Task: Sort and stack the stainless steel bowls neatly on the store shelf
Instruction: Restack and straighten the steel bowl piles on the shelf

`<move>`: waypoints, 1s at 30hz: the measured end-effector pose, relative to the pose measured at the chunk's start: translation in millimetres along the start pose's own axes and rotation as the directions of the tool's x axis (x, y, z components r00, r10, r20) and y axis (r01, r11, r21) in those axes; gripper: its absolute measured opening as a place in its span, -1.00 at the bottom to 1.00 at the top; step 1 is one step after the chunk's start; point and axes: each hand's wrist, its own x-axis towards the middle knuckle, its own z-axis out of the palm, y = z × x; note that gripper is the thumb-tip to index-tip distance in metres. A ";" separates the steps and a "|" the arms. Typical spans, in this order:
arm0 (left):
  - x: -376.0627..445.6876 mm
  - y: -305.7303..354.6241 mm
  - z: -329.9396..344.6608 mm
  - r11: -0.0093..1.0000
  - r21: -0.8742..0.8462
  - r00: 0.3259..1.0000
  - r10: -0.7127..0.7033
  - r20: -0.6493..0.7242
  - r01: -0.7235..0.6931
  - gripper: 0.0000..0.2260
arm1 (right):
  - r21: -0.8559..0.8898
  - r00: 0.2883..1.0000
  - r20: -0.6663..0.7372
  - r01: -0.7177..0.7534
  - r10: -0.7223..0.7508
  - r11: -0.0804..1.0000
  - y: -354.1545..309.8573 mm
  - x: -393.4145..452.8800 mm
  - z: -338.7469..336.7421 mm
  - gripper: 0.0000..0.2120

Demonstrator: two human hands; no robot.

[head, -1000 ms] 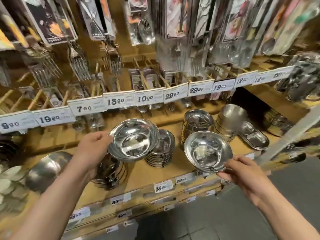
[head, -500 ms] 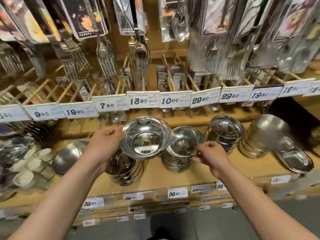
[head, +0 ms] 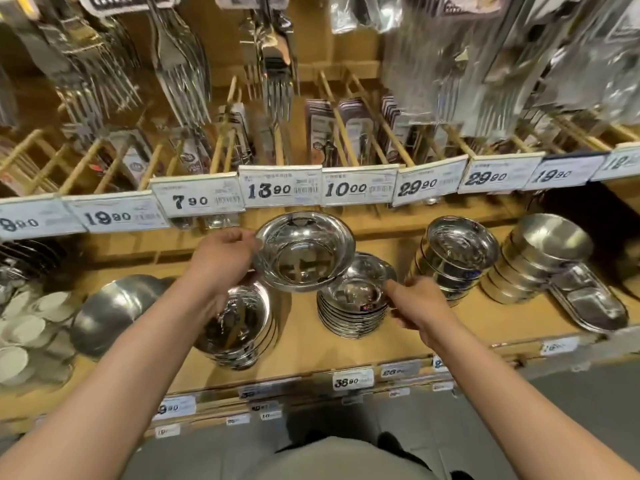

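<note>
Left hand (head: pixel 221 261) pinches a raised bowl (head: pixel 304 251) by its rim; right hand (head: pixel 420 306) grips the stack's (head: pixel 353 306) top bowl; light, rigid, slippery steel, best held at rims.

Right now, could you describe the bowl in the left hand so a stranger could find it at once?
Look under the 13.90 price tag on the wooden shelf. There the left hand grips the rim of a wide steel bowl. Unlike the stacked bowls around it, it is single, lifted in the air and tilted toward the viewer.
</note>
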 end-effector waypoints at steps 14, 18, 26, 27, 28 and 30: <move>-3.8 6.5 34.3 0.999 -0.003 0.998 0.044 -0.055 -0.044 -0.84 | -0.149 0.978 0.096 0.196 -0.183 0.969 -13.6 40.3 -20.7 -0.82; 0.9 4.4 45.2 1.000 0.003 0.999 0.023 -0.045 -0.023 -0.86 | -0.194 0.967 0.093 0.252 -0.238 0.948 -12.6 42.8 -21.0 -0.78; 13.5 -4.1 59.3 1.000 0.024 1.000 0.010 -0.028 -0.009 -0.84 | -0.223 0.933 0.070 0.360 -0.353 0.906 -14.4 39.0 -24.2 -0.87; 14.8 -4.5 60.5 1.000 0.027 1.000 0.009 -0.026 -0.008 -0.84 | -0.220 0.933 0.075 0.359 -0.351 0.907 -14.8 38.9 -24.5 -0.85; 15.5 -4.7 61.5 1.000 0.025 1.000 0.008 -0.026 -0.007 -0.84 | -0.216 0.934 0.079 0.357 -0.348 0.909 -15.6 38.7 -24.4 -0.84; 16.6 -6.0 63.3 1.000 0.015 1.000 0.005 -0.030 -0.004 -0.84 | -0.208 0.937 0.086 0.350 -0.339 0.913 -16.7 39.2 -23.5 -0.87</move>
